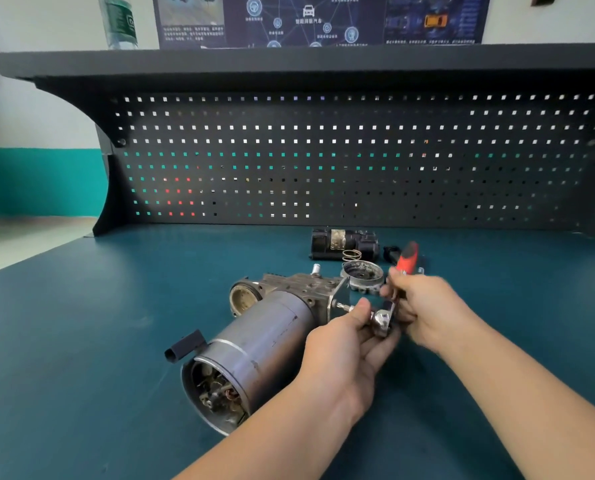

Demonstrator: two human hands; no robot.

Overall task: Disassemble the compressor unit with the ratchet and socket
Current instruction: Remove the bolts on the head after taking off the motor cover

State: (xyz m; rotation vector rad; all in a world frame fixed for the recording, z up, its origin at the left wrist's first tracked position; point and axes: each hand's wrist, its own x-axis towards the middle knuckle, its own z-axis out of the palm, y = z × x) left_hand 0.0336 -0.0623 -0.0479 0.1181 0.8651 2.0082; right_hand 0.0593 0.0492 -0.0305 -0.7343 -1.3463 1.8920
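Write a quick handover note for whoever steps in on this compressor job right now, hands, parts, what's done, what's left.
Left hand grips the ratchet at its head, steadying the socket on a bolt in the compressor unit.
Right hand grips the ratchet's shaft below its red handle.
Done: round cover, spring and a black motor part lie behind the unit on the bench.
Left: take this bolt out, then check for others; none show here.

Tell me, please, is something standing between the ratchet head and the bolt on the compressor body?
Nothing visible blocks it. The ratchet meets the bolt on the compressor unit through the socket. The left hand holds the head, the right hand grips the handle.
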